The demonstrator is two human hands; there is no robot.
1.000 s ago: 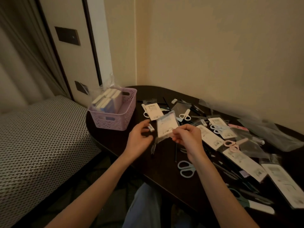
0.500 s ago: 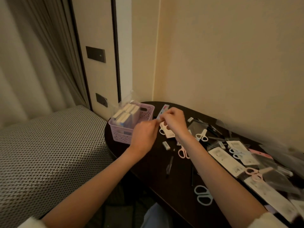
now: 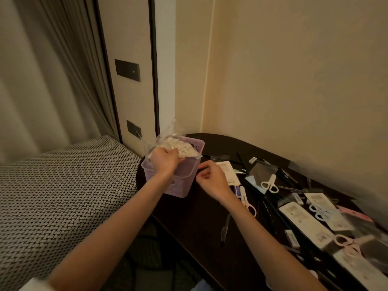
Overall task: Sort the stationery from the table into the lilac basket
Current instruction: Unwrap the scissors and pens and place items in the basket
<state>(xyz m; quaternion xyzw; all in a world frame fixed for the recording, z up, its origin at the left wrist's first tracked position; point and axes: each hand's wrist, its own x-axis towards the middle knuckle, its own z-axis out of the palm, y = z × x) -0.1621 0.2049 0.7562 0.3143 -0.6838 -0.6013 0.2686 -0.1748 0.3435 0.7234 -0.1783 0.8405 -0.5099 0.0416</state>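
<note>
While the left hand (image 3: 165, 159) sits over the lilac basket (image 3: 184, 181), its fingers are curled round a clear-bagged packet (image 3: 180, 148) w/ what looks like pale scissors inside; the packet lies across the basket's open top, long axis running roughly 10 to 4 o'clock, far end poking past the rim toward the wall. Right hand (image 3: 211, 180) hovers just beside the basket at its 4 o'clock, fingers loosely curled, holding nothing I can make out. Head view only, so judging from it: the left hand is the nearer one & already above the opening, so the drop looks to be straight down, maybe w/ a small turn to line the packet up w/ the basket's long side. Rest of the stationery is on the dark table (image 3: 201, 223) from 3 to 5 o'clock of the right hand: white scissors (image 3: 269, 184), a pink pair (image 3: 251, 207), a black pen (image 3: 225, 228), flat labelled packets (image 3: 302, 222). The right hand is closer to those, likely for the next pick.
</note>
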